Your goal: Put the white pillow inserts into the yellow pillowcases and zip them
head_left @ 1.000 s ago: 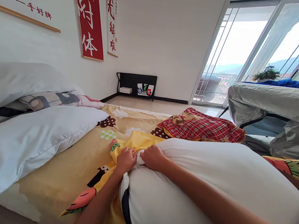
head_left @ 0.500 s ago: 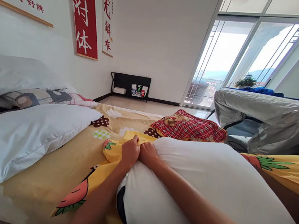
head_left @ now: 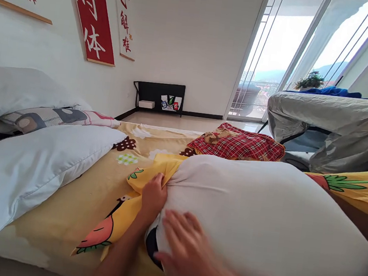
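A plump white pillow [head_left: 262, 210] lies before me on the bed. Yellow carrot-print cloth, seemingly a pillowcase [head_left: 127, 216], spreads from under its left end. My left hand [head_left: 154, 197] is closed on the gathered yellow cloth at the pillow's left edge, where the white fabric creases. Lower and nearer to me, my right hand [head_left: 187, 243] has its fingers stretched out over the pillow's near left part, slightly blurred; whether it touches the fabric I cannot tell. Between my arms a dark strip [head_left: 153, 246] shows at the pillow's end.
Other white pillows [head_left: 39, 169] and a patterned one [head_left: 55, 120] lie to the left. A red plaid cloth item [head_left: 240, 142] rests beyond the pillow. More yellow carrot cloth [head_left: 355, 186] shows at right. A plastic-covered table [head_left: 335, 109] stands near the sliding glass door.
My right hand has let go of the gathered edge beside my left hand and moved down toward me, fingers opened. My left hand keeps its grip, slightly lower. The view has tilted down.
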Motion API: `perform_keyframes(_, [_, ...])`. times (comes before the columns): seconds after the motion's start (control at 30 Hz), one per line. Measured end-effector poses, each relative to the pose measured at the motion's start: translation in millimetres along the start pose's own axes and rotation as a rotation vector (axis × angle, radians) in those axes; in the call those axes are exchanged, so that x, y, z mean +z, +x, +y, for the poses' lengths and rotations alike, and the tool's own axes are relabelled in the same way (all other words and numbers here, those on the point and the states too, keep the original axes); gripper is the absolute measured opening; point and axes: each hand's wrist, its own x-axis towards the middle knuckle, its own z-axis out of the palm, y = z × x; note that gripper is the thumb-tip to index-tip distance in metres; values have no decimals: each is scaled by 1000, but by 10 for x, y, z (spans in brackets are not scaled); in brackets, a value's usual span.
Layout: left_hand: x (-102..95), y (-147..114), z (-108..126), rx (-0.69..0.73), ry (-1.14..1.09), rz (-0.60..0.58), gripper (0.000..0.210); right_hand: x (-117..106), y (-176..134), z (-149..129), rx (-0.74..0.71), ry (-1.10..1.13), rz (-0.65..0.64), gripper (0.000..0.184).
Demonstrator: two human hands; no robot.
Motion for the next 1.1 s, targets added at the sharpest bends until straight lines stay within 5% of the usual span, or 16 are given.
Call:
perform_keyframes(0.07, [57, 54, 35, -59, -59, -3, 11, 108, -304, -342, -89, -71, 238, 30])
perform_keyframes(0.13, [99, 106, 47, -115, -129, -12, 9, 244, -458, -539, -58, -104, 280, 28])
perform_keyframes(0.3, [45, 146, 20, -115, -97, -62, 14, 330, -308, -462, 69, -150, 143, 33])
perform_keyframes(0.47, [-242, 129, 74, 9, 374, -112, 30, 91, -60, -103, 41, -151, 26, 35])
perform_keyframes(0.67, [-549, 5, -1, 94, 617, -293, 35, -217, 288, 328, -9, -3, -251, 33])
perform_keyframes(0.83, [-548, -210, 13, 133, 702, -155, 55, -214, 519, 434, 6, 126, -495, 23])
perform_keyframes(0.97, [-452, -301, 157, 274, 705, -118, 47, -21, 609, 380, -131, 194, -780, 17])
perform_keyframes(1.1, [-393, -296, 201, 363, 658, -42, 40, 14, 664, 410, -170, 192, -804, 19])
